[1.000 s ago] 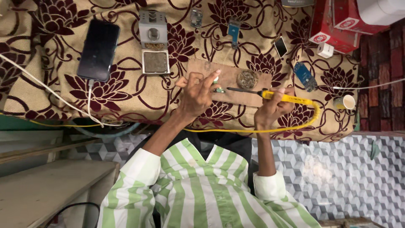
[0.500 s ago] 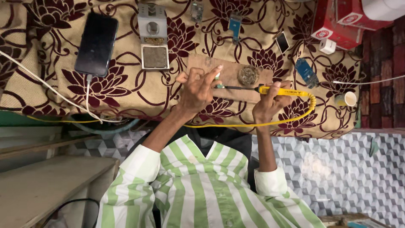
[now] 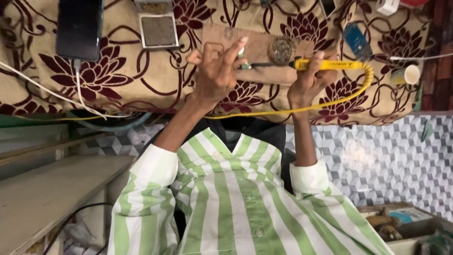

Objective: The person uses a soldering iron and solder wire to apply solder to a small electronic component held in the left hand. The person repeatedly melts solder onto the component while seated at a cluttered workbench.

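Seen upside down. Flowered cloth (image 3: 141, 89) over the surface across the top of the frame; brown board (image 3: 257, 71) at upper centre. Yellow iron (image 3: 330, 64) clamped in the right hand (image 3: 309, 82), tip at a tiny green part (image 3: 245, 66) pinched in the left hand (image 3: 217, 71). Soldering apparently underway, joint not visibly finished. Part too small to identify; phone (image 3: 79, 28) cut off upper left.

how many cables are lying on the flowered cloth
3. A yellow cable loops from the soldering iron; a white cable runs from the phone; another white cable crosses the far edge. Others may be hidden.
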